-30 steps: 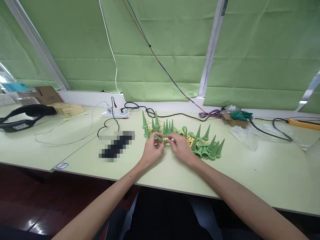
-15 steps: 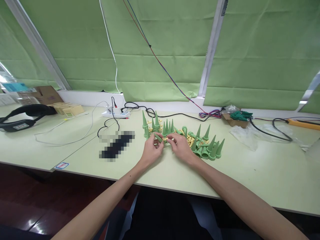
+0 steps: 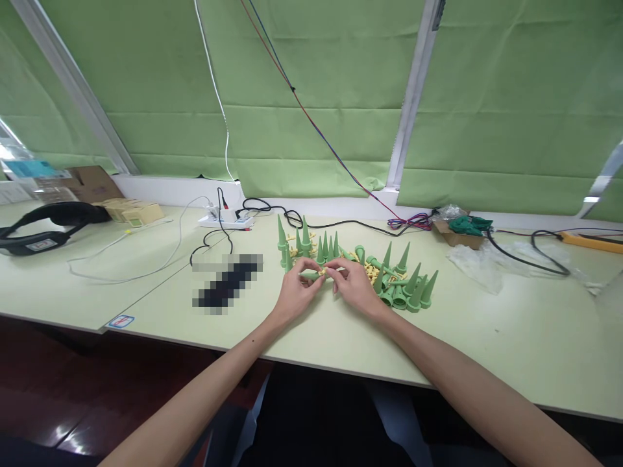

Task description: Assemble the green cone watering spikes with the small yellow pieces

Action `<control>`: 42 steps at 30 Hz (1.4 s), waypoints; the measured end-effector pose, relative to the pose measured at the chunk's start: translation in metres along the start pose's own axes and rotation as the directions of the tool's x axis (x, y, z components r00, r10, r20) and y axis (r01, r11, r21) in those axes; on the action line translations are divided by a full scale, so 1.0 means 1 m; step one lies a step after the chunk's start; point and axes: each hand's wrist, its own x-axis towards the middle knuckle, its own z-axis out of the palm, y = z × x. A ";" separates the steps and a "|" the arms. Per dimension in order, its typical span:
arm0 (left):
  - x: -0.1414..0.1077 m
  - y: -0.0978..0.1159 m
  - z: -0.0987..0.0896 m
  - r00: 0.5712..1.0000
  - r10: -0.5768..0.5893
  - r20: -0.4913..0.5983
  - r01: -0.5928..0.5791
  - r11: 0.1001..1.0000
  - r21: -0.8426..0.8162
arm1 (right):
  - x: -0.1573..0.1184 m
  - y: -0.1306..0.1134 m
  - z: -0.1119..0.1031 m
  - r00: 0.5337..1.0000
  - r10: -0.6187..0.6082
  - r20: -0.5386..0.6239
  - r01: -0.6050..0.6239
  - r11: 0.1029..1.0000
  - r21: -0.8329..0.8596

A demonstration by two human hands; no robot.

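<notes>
My left hand (image 3: 298,292) is closed on a green cone-shaped plastic spike (image 3: 308,276), which lies nearly level with its tip to the left. Between the two sets of fingertips a small yellow plastic fitting (image 3: 323,272) shows at the spike's wide end. My right hand (image 3: 354,284) pinches that fitting with thumb and forefinger, though the fingers partly cover it. Just beyond the hands stand several upright green spikes (image 3: 305,237). To the right lies a heap of more green spikes (image 3: 413,295), some upright and some on their sides, mixed with loose yellow fittings (image 3: 374,264).
A white power strip (image 3: 226,221) with cables sits at the back left. Farther left are a black headset (image 3: 48,224) and small yellowish boxes (image 3: 141,214). At the back right stand an open cardboard box (image 3: 455,235) and clear plastic bags (image 3: 477,269). A blurred dark patch (image 3: 228,282) covers something left of my hands.
The held spike has turned from slanting to nearly level. My left fingers have shifted slightly right, closer to my right fingertips.
</notes>
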 end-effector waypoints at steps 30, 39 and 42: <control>-0.002 -0.002 0.003 0.994 0.086 0.061 -0.092 0.989 0.116 | 0.003 0.001 -0.004 0.998 -0.033 -0.055 0.016 0.959 -0.282; -0.004 -0.001 0.002 0.985 0.144 0.089 -0.154 0.982 0.111 | 0.005 0.008 -0.001 0.999 -0.033 -0.042 0.017 0.939 -0.344; -0.004 -0.002 0.003 0.988 0.134 0.082 -0.143 0.984 0.105 | 0.005 0.008 -0.001 0.999 -0.017 -0.032 0.005 0.936 -0.352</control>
